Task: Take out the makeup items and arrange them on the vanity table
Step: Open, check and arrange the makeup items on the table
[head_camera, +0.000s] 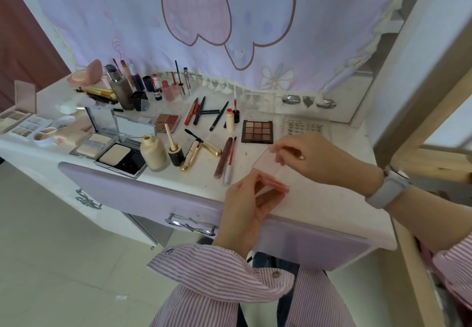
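While both hands work at the table's (319, 199) near edge, a thin pink case (268, 167) sits between them, low over the bare right end. Her left hand (245, 199) pinches the near end, fingers curled under it; her right hand (306, 153) nips the far corner, probably to pry it open or steady it for setting down. That spot suits: the palette (257, 131), mascara (201, 148) and compacts (112, 148) already fill the left.

Both hands hold a thin pink case (268, 167) over the vanity table (319, 199): left hand (249, 199) pinches its near edge, right hand (311, 158) its far end (the lid looks translucent), just beside a nine-pan eyeshadow palette (257, 131).
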Motion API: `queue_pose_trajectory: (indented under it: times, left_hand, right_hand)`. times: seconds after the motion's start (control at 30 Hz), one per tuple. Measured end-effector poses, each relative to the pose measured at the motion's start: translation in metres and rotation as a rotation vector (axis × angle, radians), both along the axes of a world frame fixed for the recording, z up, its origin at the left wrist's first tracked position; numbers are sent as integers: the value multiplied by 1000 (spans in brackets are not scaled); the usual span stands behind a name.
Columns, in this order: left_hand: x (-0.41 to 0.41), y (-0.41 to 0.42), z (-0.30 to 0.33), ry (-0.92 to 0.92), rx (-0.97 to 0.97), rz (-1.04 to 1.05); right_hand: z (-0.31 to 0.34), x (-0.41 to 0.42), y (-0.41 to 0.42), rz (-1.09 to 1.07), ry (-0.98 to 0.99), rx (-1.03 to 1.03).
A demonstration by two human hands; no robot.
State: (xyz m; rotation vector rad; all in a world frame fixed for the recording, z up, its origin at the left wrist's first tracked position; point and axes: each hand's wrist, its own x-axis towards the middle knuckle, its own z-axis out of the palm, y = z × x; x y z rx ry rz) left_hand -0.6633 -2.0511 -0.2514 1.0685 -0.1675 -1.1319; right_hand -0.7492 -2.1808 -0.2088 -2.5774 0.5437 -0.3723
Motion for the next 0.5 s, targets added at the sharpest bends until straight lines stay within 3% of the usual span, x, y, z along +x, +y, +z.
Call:
queue_pose_trajectory:
  times: [0.07, 0.1, 0.13, 0.23, 0.3, 0.37, 0.5]
  left_hand:
    - [-3, 3, 3, -106, 38, 64]
    - [-5, 5, 4, -247, 79, 82]
    - [-6, 8, 3, -487, 141, 71]
    - [-9, 15, -9, -1437, 282, 59]
    - [-13, 16, -16, -1830, 367, 27]
    - [-16, 15, -21, -1980, 479, -44]
    - [-14, 16, -28, -2023, 573, -94]
  right_hand:
    - [-3, 10, -11, -47, 12, -3]
    - [-4, 15, -16, -75, 9, -8]
    - [-5, 20, -21, -98, 4, -14]
    - [-8, 29, -29, -111, -1, -27]
    - [-9, 32, -31, -93, 7, -29]
    - [-10, 35, -33, -65, 32, -53]
    - [-10, 40, -39, -65, 41, -15]
